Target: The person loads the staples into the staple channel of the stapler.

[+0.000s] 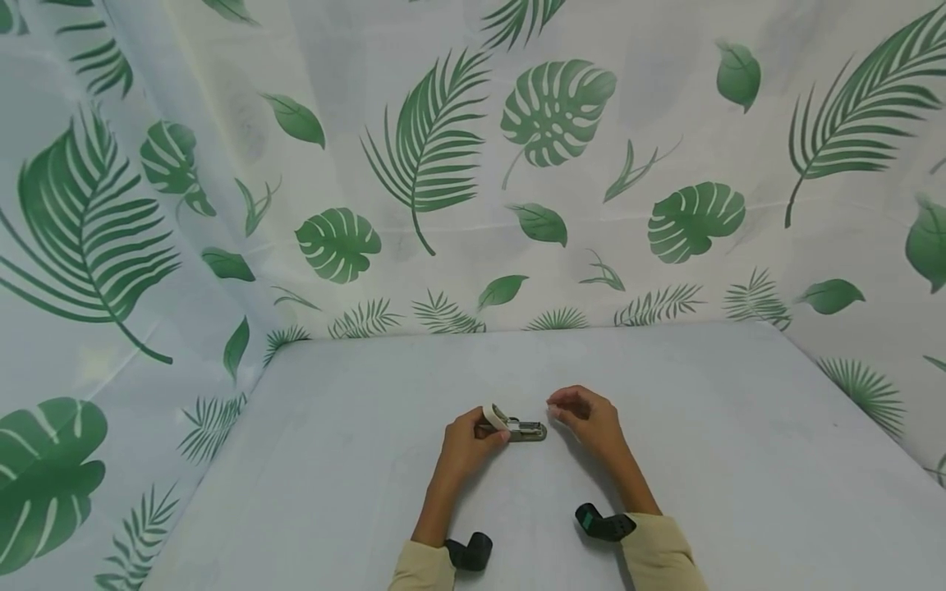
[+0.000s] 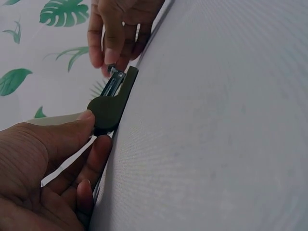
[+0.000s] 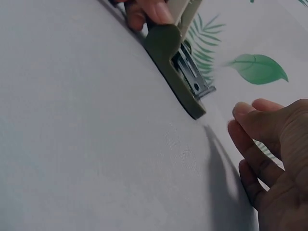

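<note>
A small dark green stapler (image 1: pixel 526 432) rests on the table with its pale top arm swung up and its metal staple channel (image 3: pixel 192 74) exposed. My left hand (image 1: pixel 467 447) grips its hinge end between thumb and fingers. Just beyond the stapler's front end, my right hand (image 1: pixel 591 419) hovers above the table with loosely bent fingers. Thumb and fingertips (image 3: pixel 243 109) are close together in the right wrist view, and I see nothing between them. That view shows a gap between them and the stapler.
The white table (image 1: pixel 332 492) extends around both hands. A leaf-printed white curtain (image 1: pixel 443 164) stands behind and along the sides. Black wrist cameras (image 1: pixel 473 552) sit on both forearms, beside beige sleeves (image 1: pixel 661 550).
</note>
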